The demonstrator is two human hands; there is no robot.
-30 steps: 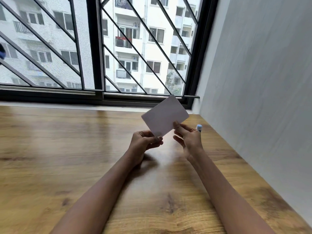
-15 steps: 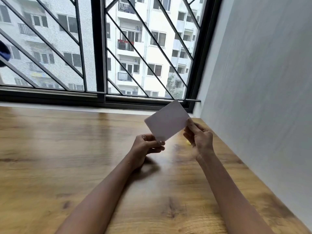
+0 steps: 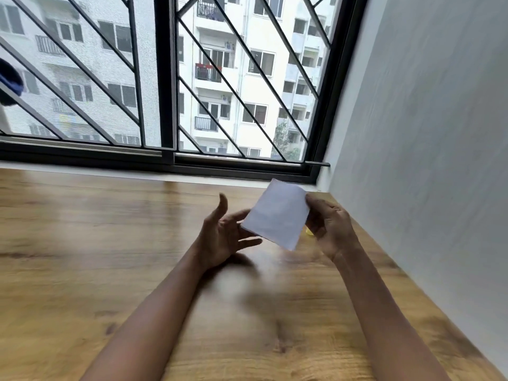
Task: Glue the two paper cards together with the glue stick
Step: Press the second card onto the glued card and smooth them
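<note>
I could read no word, number or sign anywhere. The card [image 3: 277, 215] that my right hand [image 3: 331, 226] held showed me only a plain white face, somewhat blurred, and I could make out no print on it.

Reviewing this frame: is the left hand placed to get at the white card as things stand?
Probably yes. The left hand is open with fingers spread, right beside the left edge of the white card, which the right hand holds by its opposite side. Nothing shows between them.
</note>
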